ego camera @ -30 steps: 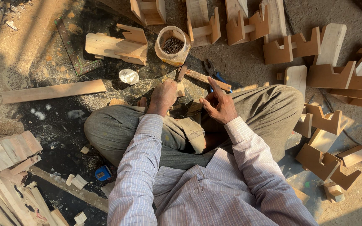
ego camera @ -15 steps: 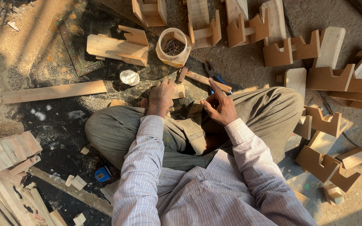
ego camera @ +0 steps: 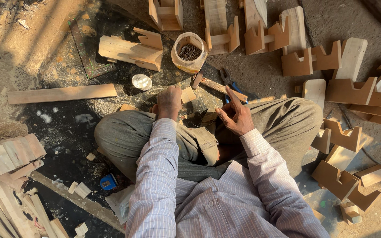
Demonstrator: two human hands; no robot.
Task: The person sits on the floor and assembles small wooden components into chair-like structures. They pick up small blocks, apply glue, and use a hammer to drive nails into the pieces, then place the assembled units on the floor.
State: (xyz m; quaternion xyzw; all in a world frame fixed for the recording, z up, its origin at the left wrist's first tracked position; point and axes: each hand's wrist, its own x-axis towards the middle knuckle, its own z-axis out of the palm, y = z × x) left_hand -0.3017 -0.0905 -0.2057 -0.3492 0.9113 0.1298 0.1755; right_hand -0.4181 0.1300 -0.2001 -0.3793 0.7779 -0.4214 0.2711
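just below the jar of nails (ego camera: 189, 53), my left hand (ego camera: 169, 102) is curled shut over a small wooden block (ego camera: 188, 94) that pokes out at its right, resting on the floor in front of my crossed legs. my right hand (ego camera: 235, 115) sits below and right of the jar, half open, fingers loosely bent with the forefinger raised; whether it pinches a nail i cannot tell. the hammer (ego camera: 219, 86) lies below the jar, between the two hands, untouched. as i judge it, the jar stands near enough that a careless reach for the hammer could tip it and scatter nails. the block is mostly hidden under my knuckles, and the pliers (ego camera: 230, 83) beside the hammer are partly covered by my right fingers.
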